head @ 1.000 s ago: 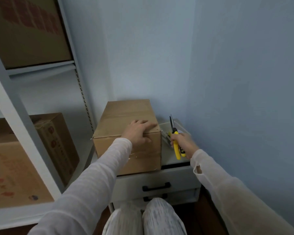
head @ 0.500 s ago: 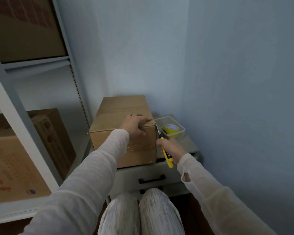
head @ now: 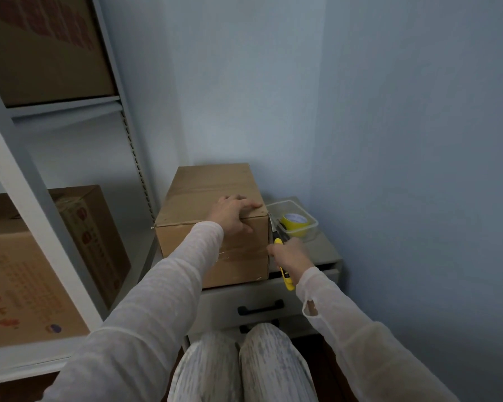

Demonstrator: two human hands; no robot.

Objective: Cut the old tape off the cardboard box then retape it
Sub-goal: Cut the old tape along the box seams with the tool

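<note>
A brown cardboard box [head: 198,192] stands on a grey drawer cabinet [head: 323,250]. Clear old tape [head: 244,252] crosses its near face. My left hand [head: 233,213] rests over the box's near top edge, fingers draped on top and thumb down the front. My right hand [head: 291,255] grips a yellow-handled utility knife [head: 285,278]; its blade points up along the box's right near corner. A yellow tape roll [head: 295,223] lies in a clear plastic tub [head: 310,232] just behind the knife.
A white metal shelving rack [head: 26,181] at the left holds several printed cardboard boxes [head: 21,285]. Blue walls close in behind and to the right. The cabinet has drawers with black handles [head: 260,307]. My knees [head: 238,367] sit just below it.
My right hand brought the knife from the cabinet top beside the box over to the box's right near corner, blade now against the edge. The left hand stayed on the box.
</note>
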